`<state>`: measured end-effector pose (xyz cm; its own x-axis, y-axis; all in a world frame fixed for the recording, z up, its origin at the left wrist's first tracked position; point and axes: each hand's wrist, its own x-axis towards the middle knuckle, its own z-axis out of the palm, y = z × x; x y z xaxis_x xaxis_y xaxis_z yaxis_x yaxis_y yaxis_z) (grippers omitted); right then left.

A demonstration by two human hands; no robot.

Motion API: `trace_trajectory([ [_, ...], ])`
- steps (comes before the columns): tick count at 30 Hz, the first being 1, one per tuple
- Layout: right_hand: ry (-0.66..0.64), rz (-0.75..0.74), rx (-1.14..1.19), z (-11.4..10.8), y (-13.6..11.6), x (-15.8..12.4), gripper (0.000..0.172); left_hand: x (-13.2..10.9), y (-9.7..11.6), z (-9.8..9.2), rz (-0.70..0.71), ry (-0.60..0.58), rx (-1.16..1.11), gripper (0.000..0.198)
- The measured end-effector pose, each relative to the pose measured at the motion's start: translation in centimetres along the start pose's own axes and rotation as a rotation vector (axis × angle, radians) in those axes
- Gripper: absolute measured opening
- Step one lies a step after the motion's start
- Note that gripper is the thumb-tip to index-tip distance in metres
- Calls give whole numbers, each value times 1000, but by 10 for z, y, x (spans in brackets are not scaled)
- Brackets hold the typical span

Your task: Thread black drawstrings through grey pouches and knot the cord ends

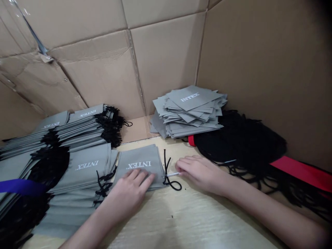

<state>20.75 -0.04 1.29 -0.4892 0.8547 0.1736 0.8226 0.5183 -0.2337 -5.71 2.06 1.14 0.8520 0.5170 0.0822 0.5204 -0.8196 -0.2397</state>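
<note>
Pouches of grey fabric printed INTEX are spread over a pale wood-grain worktop. One flat rectangular grey fabric pouch is laid directly in front of the person. The left hand is spread flat on its near right corner, with the fingers straight and touching the cloth. Its grip is open and nothing is clasped.

A thin black drawstring cord is looped on the worktop at the pouch's right edge. The right hand is rested just right of that loop, knuckles up. Its grip is closed on a thin white rod, whose free end is pointed left and is met by the cord at the pouch's edge. The two hands are separated only by the cord loop.

On the left, the pouch is bordered closely by a low stack of corded grey pouches, and taller rows of the same are ranged behind that. A purple strip is seen at the far left.

At the back, near the right hand, a loose pile of grey pouches without cords is set against brown cardboard walls, by which the worktop is closed in behind and to the right. A heap of black cords is lodged just right of the right hand, with a red band beside it. Bare worktop is left only toward the person, between and below the forearms.
</note>
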Motion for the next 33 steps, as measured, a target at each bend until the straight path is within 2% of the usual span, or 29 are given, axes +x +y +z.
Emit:
trace_trajectory([
  [3, 18, -22, 24, -6, -3, -2, 15, 8, 7, 0, -56, -2, -57, 43],
  [8, 174, -78, -26, -11, -7, -8, 21, 14, 11, -13, -240, 27, -184, 14],
  [13, 319, -156, 5, -10, -10, -11, 25, 14, 7, -19, -321, 44, -371, 38],
  [16, 374, -180, 45, -8, -10, -12, 24, 11, 5, -16, -332, 59, -521, 37],
  [19, 361, -186, 80, -6, -12, -12, 23, 9, 4, -13, -326, 103, -691, 26],
  [23, 307, -156, 72, -3, -17, -11, 23, 8, 4, -15, -313, 130, -842, 26],
  [27, 341, -154, 82, 0, -20, -11, 19, 7, 4, -19, -326, 94, -879, 29],
  [33, 338, -134, 70, 1, -23, -14, 20, 8, 5, -17, -338, 108, -915, 32],
])
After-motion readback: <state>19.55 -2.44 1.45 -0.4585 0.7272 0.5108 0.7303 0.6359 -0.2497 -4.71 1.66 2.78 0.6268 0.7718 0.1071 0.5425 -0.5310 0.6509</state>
